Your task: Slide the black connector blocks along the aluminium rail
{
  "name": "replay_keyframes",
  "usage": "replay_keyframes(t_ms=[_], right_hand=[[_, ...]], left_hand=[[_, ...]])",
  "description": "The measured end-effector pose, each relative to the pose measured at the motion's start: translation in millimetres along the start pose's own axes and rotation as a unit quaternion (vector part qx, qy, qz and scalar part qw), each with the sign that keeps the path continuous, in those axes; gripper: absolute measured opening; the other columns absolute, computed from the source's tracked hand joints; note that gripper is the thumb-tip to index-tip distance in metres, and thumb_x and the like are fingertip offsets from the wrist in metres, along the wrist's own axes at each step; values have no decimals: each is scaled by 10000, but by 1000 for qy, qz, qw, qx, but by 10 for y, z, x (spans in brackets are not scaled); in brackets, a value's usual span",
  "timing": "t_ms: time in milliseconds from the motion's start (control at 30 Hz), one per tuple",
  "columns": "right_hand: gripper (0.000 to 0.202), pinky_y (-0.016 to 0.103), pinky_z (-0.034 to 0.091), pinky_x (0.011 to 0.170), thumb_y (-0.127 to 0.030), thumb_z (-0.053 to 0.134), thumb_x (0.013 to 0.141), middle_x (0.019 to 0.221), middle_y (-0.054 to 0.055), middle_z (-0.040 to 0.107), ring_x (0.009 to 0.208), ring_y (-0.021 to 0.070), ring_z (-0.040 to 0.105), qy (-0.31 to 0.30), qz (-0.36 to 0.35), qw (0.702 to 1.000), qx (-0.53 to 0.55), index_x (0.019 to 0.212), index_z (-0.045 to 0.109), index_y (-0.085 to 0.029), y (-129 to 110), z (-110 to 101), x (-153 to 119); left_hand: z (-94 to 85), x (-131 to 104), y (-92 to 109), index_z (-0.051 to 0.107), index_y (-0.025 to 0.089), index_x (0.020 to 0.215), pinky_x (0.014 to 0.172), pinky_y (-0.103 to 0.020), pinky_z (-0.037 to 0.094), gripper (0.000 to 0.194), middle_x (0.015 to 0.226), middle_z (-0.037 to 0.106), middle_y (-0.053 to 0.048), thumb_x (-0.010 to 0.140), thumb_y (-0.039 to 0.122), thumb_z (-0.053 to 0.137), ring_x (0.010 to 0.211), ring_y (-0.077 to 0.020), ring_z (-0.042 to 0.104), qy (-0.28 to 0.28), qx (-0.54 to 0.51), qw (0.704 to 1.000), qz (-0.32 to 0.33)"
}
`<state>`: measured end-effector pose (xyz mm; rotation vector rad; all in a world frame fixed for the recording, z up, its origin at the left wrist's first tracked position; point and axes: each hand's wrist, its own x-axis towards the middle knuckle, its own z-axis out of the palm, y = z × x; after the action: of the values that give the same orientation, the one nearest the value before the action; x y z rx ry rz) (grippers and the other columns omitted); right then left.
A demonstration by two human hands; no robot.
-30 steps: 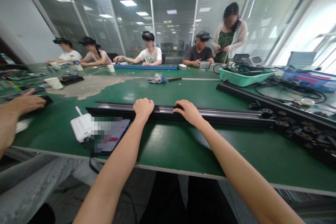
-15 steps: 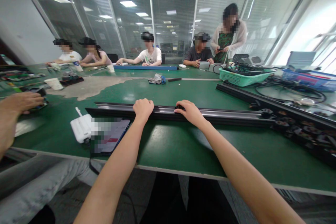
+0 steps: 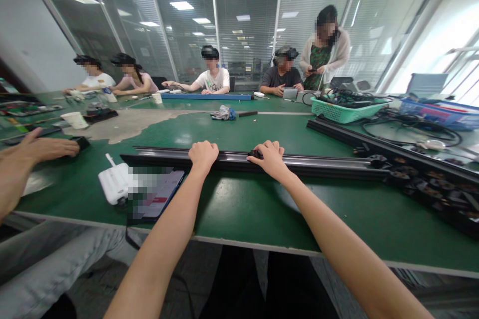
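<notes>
A long black channel-shaped rail [image 3: 318, 160] lies across the green table in front of me, with a shiny strip along its inside. My left hand [image 3: 203, 155] is closed around the rail left of its middle. To the right, my right hand [image 3: 270, 157] pinches a small black part [image 3: 256, 153] that sits in or on the rail; the fingers hide much of it. Near my left forearm lie a phone [image 3: 164, 194] and a white device [image 3: 114, 183] with a short stick-like end.
Another black rail [image 3: 337, 142] slants along the right, beside many small parts [image 3: 430, 184]. Behind it stand a green basket [image 3: 348, 111] of cables and a blue basket [image 3: 437, 112]. At left, a co-worker's hand [image 3: 48, 149] holds a black object. Several people sit across the table.
My right hand's fingers have shifted a little on the small black part; the rail and my left hand stay put. The co-worker's hand at left has moved right with a black object.
</notes>
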<state>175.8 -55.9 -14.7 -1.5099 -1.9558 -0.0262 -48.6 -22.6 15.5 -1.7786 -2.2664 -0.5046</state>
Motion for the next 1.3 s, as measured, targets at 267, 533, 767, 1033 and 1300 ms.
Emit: replay_keyframes(t_ms=[267,533,767,1033,1300], right_hand=[[307,344,241,747,-492,578,894,944,82,647,969,259,448,-52,4,998,-26,939,663,-200,-60,-49,19],[325,337,211,728,-494,535,919,992,78,662,989,256,448,-72,5,996,-49,946,670,-200,-88,-92,21],[328,346,227,750,-493,530,919,993,80,663,993,260,446,-73,4,996,-53,944,674,-199,-71,-88,32],[332,356,248,765,-493,531,913,984,93,662,996,270,444,-78,1,995,-56,945,683,-199,-52,-95,47],[330,365,257,778,-488,542,913,1012,87,676,1016,277,454,-78,-1,995,-63,960,688,-196,-36,-95,50]], left_hand=[[24,7,-2,743,83,1022,790,-398,515,466,934,704,-209,892,310,358,978,-334,647,5,4,1000,-3],[14,9,7,740,85,1033,794,-392,511,464,943,703,-209,893,315,362,983,-328,644,2,5,1000,-6],[26,15,3,742,86,1029,799,-388,509,463,940,703,-208,893,317,365,984,-325,643,4,5,1000,-4],[22,17,2,741,85,1019,798,-389,510,453,931,703,-205,893,319,374,981,-327,646,2,0,1000,-5],[26,5,4,740,83,1022,793,-385,508,457,936,700,-208,892,307,364,981,-324,645,8,5,1000,-2]])
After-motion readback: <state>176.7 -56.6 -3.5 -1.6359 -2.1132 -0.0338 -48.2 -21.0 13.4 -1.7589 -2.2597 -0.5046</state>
